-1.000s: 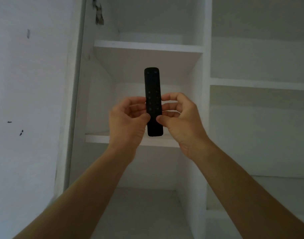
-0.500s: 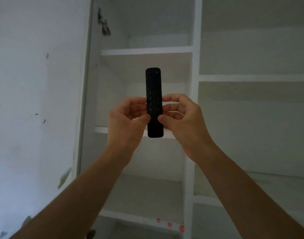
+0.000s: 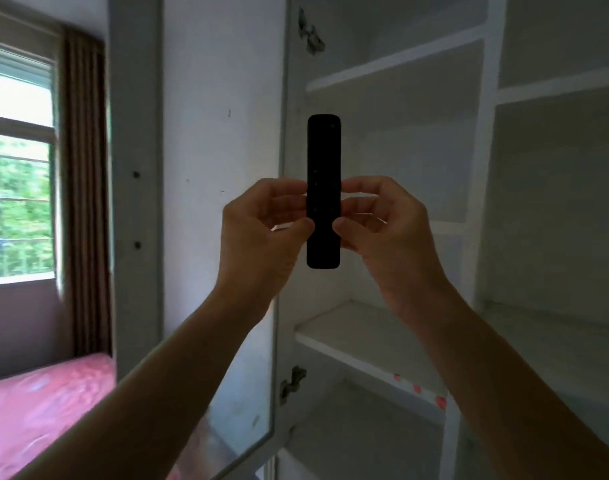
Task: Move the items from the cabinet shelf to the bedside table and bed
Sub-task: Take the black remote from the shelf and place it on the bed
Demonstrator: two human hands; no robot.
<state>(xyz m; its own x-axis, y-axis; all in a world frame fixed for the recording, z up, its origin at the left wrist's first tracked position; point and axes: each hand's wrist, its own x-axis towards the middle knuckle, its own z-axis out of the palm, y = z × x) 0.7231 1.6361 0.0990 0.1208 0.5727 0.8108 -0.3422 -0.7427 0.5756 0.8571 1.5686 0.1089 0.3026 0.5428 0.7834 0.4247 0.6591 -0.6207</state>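
Note:
A slim black remote control stands upright in the air in front of the white cabinet. My left hand pinches its left edge and my right hand pinches its right edge, both near the lower half. The white cabinet shelves behind it hold nothing that I can see. A bed with a red patterned cover lies at the lower left.
The cabinet's open white door stands just left of my hands. A window with a brown curtain fills the far left. Red marks dot the lower shelf edge.
The view has swung to the left, bringing the window, curtain and bed into sight. My hands keep the same hold on the remote, still upright.

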